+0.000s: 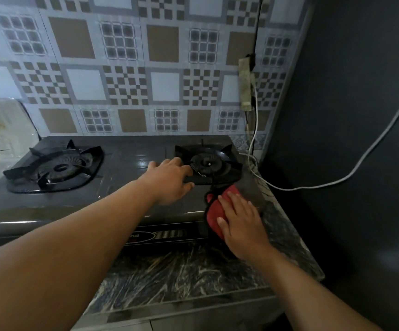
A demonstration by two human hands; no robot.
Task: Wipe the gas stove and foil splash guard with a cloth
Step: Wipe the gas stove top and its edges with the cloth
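A dark two-burner gas stove (126, 163) stands on a marbled counter. My right hand (241, 220) lies flat on a red cloth (214, 212), pressing it on the stove's front right corner. My left hand (172, 180) rests on the stove top, its fingers on the edge of the right burner grate (209, 162). The left burner grate (55, 166) is free. A patterned foil splash guard (126, 75) covers the wall behind the stove.
A power strip (245, 84) hangs on the wall at the right, with a white cable (351, 173) running past the stove's right side. A dark appliance wall (351, 115) stands at the right. The marbled counter (181, 275) shows in front of the stove.
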